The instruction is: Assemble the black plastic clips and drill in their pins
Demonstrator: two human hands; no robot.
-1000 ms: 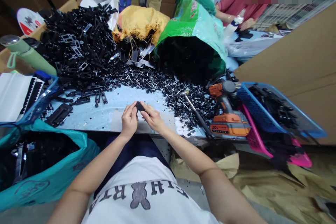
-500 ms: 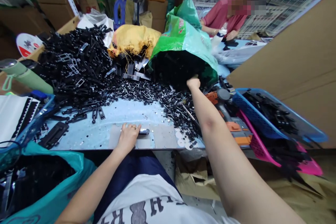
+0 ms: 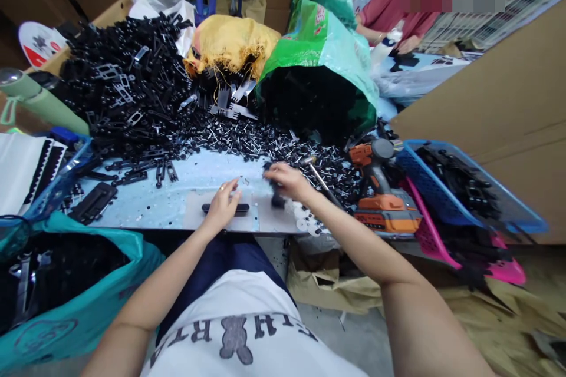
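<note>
- The left hand [image 3: 223, 205] lay flat at the near edge of the bench [image 3: 194, 179], its fingers [image 3: 230, 191] loosely spread and pressing down on a flat black strip [image 3: 225, 209] that rested on a pale mat; nothing was pinched.
- The right hand [image 3: 286, 179] hovered just right of it, fingers curled around a small black part [image 3: 277, 199]; motion blur hid exactly how they gripped it.
- The strip and the part were near each other but apart, so the joining of the two looked not yet done at this moment.
- Beyond the hands, a scatter of small black pieces [image 3: 265, 141] covered the bench, with a large heap of black frames [image 3: 128, 82] at the far left, so plenty of stock seemed left to work through.
- A yellow sack [image 3: 232, 41] and an open green sack [image 3: 327, 53] stood at the far side.
- An orange drill [image 3: 382, 194] lay to the right, beside a blue basket [image 3: 477, 188] holding black parts.
- A teal bag [image 3: 88, 300] hung near left, also holding black parts.
- Another person in a pink sleeve [image 3: 384, 12] worked at the far right.
</note>
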